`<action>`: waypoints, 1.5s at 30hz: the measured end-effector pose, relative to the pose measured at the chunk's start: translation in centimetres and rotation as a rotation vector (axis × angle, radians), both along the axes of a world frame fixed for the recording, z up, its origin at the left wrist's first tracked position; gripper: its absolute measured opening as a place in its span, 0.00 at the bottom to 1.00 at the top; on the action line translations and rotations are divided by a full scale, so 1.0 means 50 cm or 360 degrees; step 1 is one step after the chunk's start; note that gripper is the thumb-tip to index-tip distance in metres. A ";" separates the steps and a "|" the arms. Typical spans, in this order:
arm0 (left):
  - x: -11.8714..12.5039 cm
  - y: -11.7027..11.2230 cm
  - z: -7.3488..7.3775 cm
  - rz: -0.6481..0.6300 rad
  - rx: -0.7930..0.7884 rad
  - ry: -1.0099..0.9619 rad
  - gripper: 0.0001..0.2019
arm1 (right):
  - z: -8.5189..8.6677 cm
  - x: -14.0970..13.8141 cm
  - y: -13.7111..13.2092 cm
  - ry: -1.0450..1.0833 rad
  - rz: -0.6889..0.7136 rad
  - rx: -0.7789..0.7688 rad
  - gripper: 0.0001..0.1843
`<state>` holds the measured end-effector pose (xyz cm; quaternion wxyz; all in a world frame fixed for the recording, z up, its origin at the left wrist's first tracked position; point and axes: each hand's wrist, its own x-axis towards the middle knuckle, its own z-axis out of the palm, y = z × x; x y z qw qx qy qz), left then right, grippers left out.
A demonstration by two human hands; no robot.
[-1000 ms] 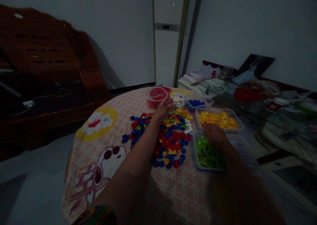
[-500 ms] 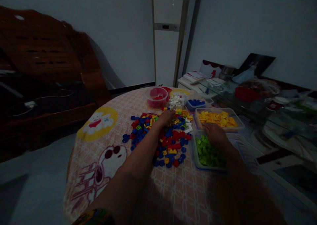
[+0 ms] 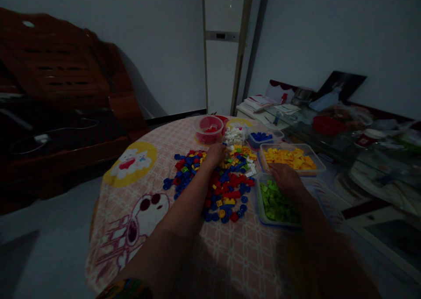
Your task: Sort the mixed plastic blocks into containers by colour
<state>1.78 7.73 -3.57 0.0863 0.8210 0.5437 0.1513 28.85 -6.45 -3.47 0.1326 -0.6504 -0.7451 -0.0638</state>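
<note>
Left hand (image 3: 215,154) has shifted leftward over mixed bricks (image 3: 230,183).

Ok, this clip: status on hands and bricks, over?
Left hand at far side of mixed toy brick pile, grip unclear. Right hand by yellow brick container, partly hiding green brick container. Left forearm hides part of the pile.

Dim, lower right murky, edges apparently stretched

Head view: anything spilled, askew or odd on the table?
Nothing looks damaged. Slightly odd: the white bricks appear heaped loose on the tablecloth, while the yellow bricks sit in a clear box. A few more white pieces lie apart, at the right edge of the mixed brick pile.
</note>
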 end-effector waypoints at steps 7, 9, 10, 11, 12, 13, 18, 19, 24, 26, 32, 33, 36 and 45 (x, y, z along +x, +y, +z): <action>-0.008 0.012 -0.015 -0.0023 -0.0079 -0.0166 0.22 | 0.002 0.001 0.002 0.0025 0.0020 -0.0041 0.23; -0.006 0.012 -0.017 -0.0041 -0.0114 -0.0187 0.24 | -0.001 0.002 0.001 0.0038 0.0031 -0.0018 0.24; -0.006 0.013 -0.019 -0.0038 -0.0111 -0.0199 0.24 | -0.003 0.003 0.002 0.0034 0.0031 -0.0012 0.24; -0.007 0.014 -0.020 -0.0022 -0.0094 -0.0216 0.24 | -0.004 0.004 0.002 0.0024 0.0029 -0.0010 0.24; -0.008 0.015 -0.021 0.0002 -0.0071 -0.0240 0.23 | -0.005 0.005 0.003 0.0012 0.0029 -0.0006 0.23; -0.010 0.017 -0.021 0.0030 -0.0055 -0.0277 0.21 | -0.007 0.006 0.004 0.0005 0.0033 0.0006 0.23; -0.012 0.026 -0.020 0.0089 -0.0190 -0.0790 0.10 | -0.014 0.011 0.008 0.0015 0.0055 0.0056 0.23; -0.010 0.029 -0.018 0.0097 -0.0250 -0.0959 0.10 | -0.015 0.011 0.009 0.0016 0.0057 0.0056 0.23; 0.015 0.055 0.005 0.0070 -0.0433 -0.1751 0.16 | -0.019 0.012 0.009 0.0007 0.0054 0.0063 0.24; 0.025 0.070 0.014 -0.0046 -0.0413 -0.1921 0.22 | -0.019 0.011 0.008 -0.0011 0.0052 0.0066 0.23; 0.036 0.067 0.006 -0.0142 -0.0107 -0.1245 0.22 | -0.010 0.005 0.006 -0.0036 -0.0010 0.0012 0.22; 0.037 0.057 0.000 -0.0152 -0.0081 -0.1026 0.20 | -0.008 0.004 0.005 -0.0034 -0.0013 -0.0007 0.22; 0.045 0.027 -0.017 -0.0265 -0.0063 -0.0472 0.22 | -0.002 0.002 0.004 -0.0021 -0.0015 -0.0045 0.22; 0.060 -0.008 -0.009 -0.0423 -0.0005 0.0185 0.17 | -0.009 0.006 0.002 -0.0010 0.0018 0.0033 0.23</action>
